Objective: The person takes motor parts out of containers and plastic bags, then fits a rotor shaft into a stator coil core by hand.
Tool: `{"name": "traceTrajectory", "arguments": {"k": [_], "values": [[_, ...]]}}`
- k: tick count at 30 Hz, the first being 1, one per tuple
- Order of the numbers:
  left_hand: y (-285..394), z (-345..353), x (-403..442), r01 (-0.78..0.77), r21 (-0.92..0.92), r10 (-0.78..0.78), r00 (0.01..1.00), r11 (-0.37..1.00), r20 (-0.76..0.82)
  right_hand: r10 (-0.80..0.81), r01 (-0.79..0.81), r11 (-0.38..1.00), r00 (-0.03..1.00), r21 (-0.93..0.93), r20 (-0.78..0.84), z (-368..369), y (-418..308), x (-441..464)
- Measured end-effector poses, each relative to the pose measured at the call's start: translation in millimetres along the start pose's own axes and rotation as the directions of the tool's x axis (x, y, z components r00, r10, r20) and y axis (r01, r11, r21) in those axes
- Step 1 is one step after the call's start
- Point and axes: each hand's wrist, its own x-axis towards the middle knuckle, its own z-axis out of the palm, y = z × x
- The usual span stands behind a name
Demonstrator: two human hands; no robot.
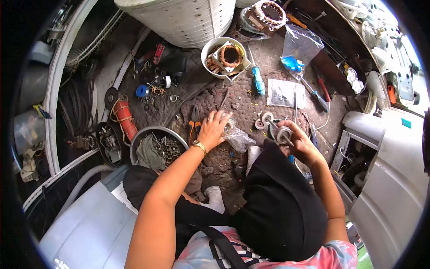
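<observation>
My left hand (214,131), a gold watch on its wrist, lies with fingers spread at a crumpled clear plastic bag (238,138). In my right hand (298,141) is a metal shaft with round parts (283,136), the fingers wrapped round it. Small ring-shaped parts (260,124) lie just left of that shaft. Pliers with orange handles (194,123) rest beside my left hand. Whether the left fingertips grip the bag or only touch it is hard to see.
A bowl of bolts (182,142) stands at the left, near a red cylinder (124,117). Ahead are a white bucket with a copper coil (205,53), a perforated drum (183,22), a motor stator (268,15) and screwdrivers (258,81). An open metal housing (358,134) stands right.
</observation>
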Motion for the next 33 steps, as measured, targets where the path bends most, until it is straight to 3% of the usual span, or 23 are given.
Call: {"name": "traceTrajectory", "arguments": {"k": [2, 3, 6, 8, 9, 10, 11, 14, 15, 18, 23, 29, 33], "values": [[-8.4, 2.9, 1.1, -0.016, -0.030, 0.018, 0.998, 0.999, 0.062, -0.013, 0.014, 0.998, 1.000, -0.067, 0.013, 9.8, -5.5, 9.1], [-10.2, 1.2, 2.6, -0.017, -0.113, 0.014, 0.999, 0.993, -0.032, -0.043, 0.039, 0.988, 0.999, -0.152, -0.023, 18.1, -8.4, 13.5], [-21.7, 6.1, 1.6, 0.101, -0.562, -0.167, 0.984, 0.821, -0.067, -0.198, 0.055, 0.850, 0.955, -0.524, -0.221, 36.9, -17.5, 22.0], [-30.4, 14.3, -3.8, 0.239, -0.943, -0.326, 0.932, 0.230, 0.156, -0.245, 0.036, 0.880, 0.889, -0.474, -0.387, 42.5, -23.0, 23.1], [-23.5, 3.4, -6.9, 0.252, -0.962, -0.299, 0.915, -0.101, 0.271, -0.272, 0.078, 0.899, 0.869, -0.430, -0.412, 46.6, -27.0, 20.2], [-16.8, -8.1, -11.2, 0.249, -0.873, -0.235, 0.899, -0.420, 0.369, -0.409, 0.207, 0.854, 0.833, -0.477, -0.372, 45.7, -26.8, 20.1], [-17.2, -5.2, -13.8, 0.196, -0.792, -0.215, 0.899, -0.579, 0.381, -0.461, 0.251, 0.822, 0.820, -0.511, -0.340, 43.7, -28.8, 16.9], [-5.6, -24.9, -7.2, 0.145, -0.610, -0.007, 0.971, -0.779, 0.240, -0.492, 0.304, 0.795, 0.829, -0.525, -0.266, 46.9, -37.7, 6.6], [-4.4, -22.7, -4.0, 0.122, -0.589, 0.039, 0.988, -0.799, 0.153, -0.509, 0.326, 0.778, 0.828, -0.537, -0.235, 50.8, -36.1, 5.9], [5.9, -14.9, 5.0, 0.033, -0.529, -0.146, 0.945, -0.848, 0.293, -0.567, 0.361, 0.660, 0.815, -0.659, -0.121, 66.2, -34.6, 8.0], [20.3, -10.5, 4.5, 0.099, -0.450, -0.020, 0.967, -0.888, 0.252, -0.559, 0.411, 0.578, 0.829, -0.705, 0.025, 74.4, -29.8, 18.7], [35.9, -8.1, 7.6, 0.116, -0.464, 0.028, 0.981, -0.878, 0.192, -0.532, 0.420, 0.509, 0.840, -0.752, 0.110, 69.9, -20.9, 27.1], [44.3, -10.9, 13.7, 0.118, -0.490, -0.009, 0.968, -0.864, 0.249, -0.504, 0.393, 0.485, 0.855, -0.781, 0.117, 70.5, -21.6, 28.6]]}}
